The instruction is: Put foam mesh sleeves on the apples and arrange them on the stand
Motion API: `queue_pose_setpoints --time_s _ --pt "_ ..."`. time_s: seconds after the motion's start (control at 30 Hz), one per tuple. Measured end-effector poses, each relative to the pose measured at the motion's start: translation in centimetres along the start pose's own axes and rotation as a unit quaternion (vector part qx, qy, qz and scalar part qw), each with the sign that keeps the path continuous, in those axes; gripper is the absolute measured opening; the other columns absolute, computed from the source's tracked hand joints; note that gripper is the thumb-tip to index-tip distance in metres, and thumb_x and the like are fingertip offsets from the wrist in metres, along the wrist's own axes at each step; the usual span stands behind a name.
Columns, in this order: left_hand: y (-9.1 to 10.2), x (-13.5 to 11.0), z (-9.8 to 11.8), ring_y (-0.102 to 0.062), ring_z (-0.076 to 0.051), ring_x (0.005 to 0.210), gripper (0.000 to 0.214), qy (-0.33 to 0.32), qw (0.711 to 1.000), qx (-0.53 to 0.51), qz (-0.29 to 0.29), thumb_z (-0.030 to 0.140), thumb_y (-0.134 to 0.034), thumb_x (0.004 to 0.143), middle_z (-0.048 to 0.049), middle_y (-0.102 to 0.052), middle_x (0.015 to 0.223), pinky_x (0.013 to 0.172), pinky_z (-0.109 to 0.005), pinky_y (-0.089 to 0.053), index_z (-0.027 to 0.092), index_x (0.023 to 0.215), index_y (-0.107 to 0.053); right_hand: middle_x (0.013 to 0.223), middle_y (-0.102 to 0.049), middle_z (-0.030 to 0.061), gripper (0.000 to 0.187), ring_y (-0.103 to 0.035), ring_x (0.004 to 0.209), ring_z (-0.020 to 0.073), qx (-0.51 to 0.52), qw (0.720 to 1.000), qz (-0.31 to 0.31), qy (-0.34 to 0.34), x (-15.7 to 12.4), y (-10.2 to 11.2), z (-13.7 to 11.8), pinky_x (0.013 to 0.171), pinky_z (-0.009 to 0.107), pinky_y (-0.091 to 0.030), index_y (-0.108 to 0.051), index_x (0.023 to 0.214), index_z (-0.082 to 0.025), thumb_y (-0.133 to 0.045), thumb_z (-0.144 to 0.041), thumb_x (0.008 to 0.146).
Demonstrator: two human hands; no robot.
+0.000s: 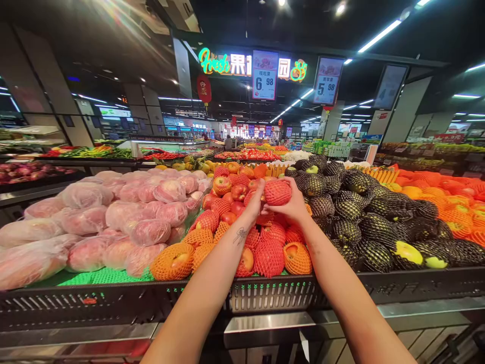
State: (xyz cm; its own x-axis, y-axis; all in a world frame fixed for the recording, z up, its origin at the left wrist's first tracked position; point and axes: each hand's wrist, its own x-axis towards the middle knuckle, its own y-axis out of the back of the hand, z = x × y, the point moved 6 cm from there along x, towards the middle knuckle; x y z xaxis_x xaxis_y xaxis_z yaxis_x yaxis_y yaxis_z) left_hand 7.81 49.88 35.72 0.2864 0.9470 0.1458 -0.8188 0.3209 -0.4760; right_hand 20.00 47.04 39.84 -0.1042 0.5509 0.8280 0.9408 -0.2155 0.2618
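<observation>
An apple in a red foam net (277,193) is held up over the fruit pile, between my two hands. My right hand (297,203) wraps round it from the right and below, fingers closed. Against its left side is my left hand (255,201), thumb up and fingers curled, partly hidden behind the wrist. Beneath them lie more apples (269,254), some in red or orange foam nets and others bare. An orange-netted apple (174,260) sits at the front left of this heap.
Pink fruit in clear film (149,232) fills the left of the display. Black-netted green fruit (375,237) is heaped on the right, with orange-netted fruit (460,210) beyond. A black slatted crate edge (273,296) runs along the front. Price signs (264,76) hang overhead.
</observation>
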Motion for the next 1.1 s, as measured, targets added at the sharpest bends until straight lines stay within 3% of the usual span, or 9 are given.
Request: queue_pose_setpoints --time_s 0.13,0.23,0.37,0.5,0.6,0.73,0.83,0.97,1.1 --pt "1.2 -0.4 1.8 -0.044 -0.006 0.039 0.048 -0.090 0.991 0.023 0.097 0.063 -0.071 0.077 0.0027 -0.057 0.051 0.039 -0.018 -0.018 0.018 0.084 -0.054 0.107 -0.057 0.0023 0.083 -0.062 0.101 0.0253 0.052 0.996 0.059 -0.046 -0.1 0.6 1.1 0.094 0.041 -0.050 -0.043 0.106 -0.028 -0.096 -0.044 0.045" --pt "0.5 -1.2 3.1 -0.037 -0.003 0.038 0.045 -0.180 0.982 0.021 0.057 0.039 -0.086 0.066 0.0077 -0.057 0.054 0.041 -0.019 -0.018 0.020 0.090 -0.053 0.107 -0.057 0.0026 0.085 -0.063 0.102 0.0256 0.103 0.991 0.056 -0.059 0.0 0.6 1.6 0.091 0.040 -0.052 -0.040 0.104 -0.029 -0.097 -0.046 0.044" --pt "-0.8 -2.0 3.8 -0.039 -0.002 0.041 0.057 -0.209 0.977 0.023 -0.033 0.037 -0.089 0.058 0.0023 -0.072 0.075 0.044 -0.020 -0.028 0.022 0.100 -0.054 0.115 -0.063 0.0078 0.095 -0.063 0.112 0.0294 0.116 0.992 0.037 -0.033 0.3 0.8 1.3 0.101 0.046 -0.050 -0.042 0.120 -0.029 -0.098 -0.042 0.044" --pt "-0.7 -2.1 3.9 -0.055 -0.008 0.054 0.057 -0.217 0.971 0.097 -0.018 0.035 -0.093 0.050 0.0028 -0.070 0.074 0.054 -0.022 -0.041 0.021 0.093 -0.058 0.124 -0.065 0.0106 0.098 -0.062 0.117 0.0321 0.054 0.998 -0.002 -0.013 0.3 0.6 1.1 0.106 0.052 -0.046 -0.047 0.133 -0.029 -0.096 -0.037 0.049" --pt "-0.4 -2.6 4.4 -0.047 -0.009 0.053 0.036 -0.278 0.928 0.249 0.023 0.036 -0.089 0.061 0.0046 -0.060 0.065 0.055 -0.023 -0.034 0.020 0.076 -0.060 0.125 -0.065 0.0102 0.077 -0.062 0.116 0.0325 -0.004 1.000 0.013 0.013 0.1 0.9 0.9 0.106 0.053 -0.045 -0.058 0.125 -0.027 -0.091 -0.036 0.056" --pt "-0.4 -3.0 4.4 -0.036 -0.010 0.049 0.032 -0.312 0.866 0.388 0.046 0.038 -0.082 0.072 0.0063 -0.044 0.050 0.054 -0.026 -0.025 0.021 0.065 -0.057 0.123 -0.066 0.0093 0.065 -0.062 0.115 0.0314 -0.067 0.995 0.024 0.072 0.0 0.9 0.1 0.105 0.051 -0.045 -0.060 0.124 -0.027 -0.084 -0.033 0.064" --pt "-0.3 -2.9 4.2 -0.033 -0.009 0.047 0.033 -0.308 0.884 0.350 0.041 0.040 -0.078 0.075 0.0079 -0.040 0.050 0.052 -0.024 -0.023 0.020 0.066 -0.053 0.121 -0.067 0.0096 0.063 -0.062 0.112 0.0315 -0.089 0.993 0.020 0.081 0.1 0.9 -0.2 0.103 0.050 -0.047 -0.061 0.122 -0.026 -0.083 -0.031 0.064" --pt "-0.4 -2.0 3.6 -0.031 -0.005 0.046 0.047 -0.291 0.921 0.259 -0.005 0.045 -0.085 0.065 0.0098 -0.041 0.060 0.048 -0.020 -0.021 0.022 0.074 -0.045 0.120 -0.068 0.0084 0.060 -0.063 0.112 0.0314 -0.088 0.993 0.004 0.081 0.2 0.7 -0.1 0.102 0.049 -0.048 -0.062 0.121 -0.026 -0.083 -0.033 0.065" --pt "0.8 -1.8 4.6 -0.045 -0.006 0.058 0.056 -0.365 0.911 0.177 0.067 0.044 -0.089 0.060 0.0059 -0.049 0.079 0.052 -0.018 -0.036 0.023 0.084 -0.043 0.121 -0.067 0.0084 0.067 -0.063 0.113 0.0322 -0.088 0.994 0.022 0.060 0.0 0.7 0.5 0.104 0.051 -0.048 -0.061 0.120 -0.026 -0.089 -0.038 0.061"
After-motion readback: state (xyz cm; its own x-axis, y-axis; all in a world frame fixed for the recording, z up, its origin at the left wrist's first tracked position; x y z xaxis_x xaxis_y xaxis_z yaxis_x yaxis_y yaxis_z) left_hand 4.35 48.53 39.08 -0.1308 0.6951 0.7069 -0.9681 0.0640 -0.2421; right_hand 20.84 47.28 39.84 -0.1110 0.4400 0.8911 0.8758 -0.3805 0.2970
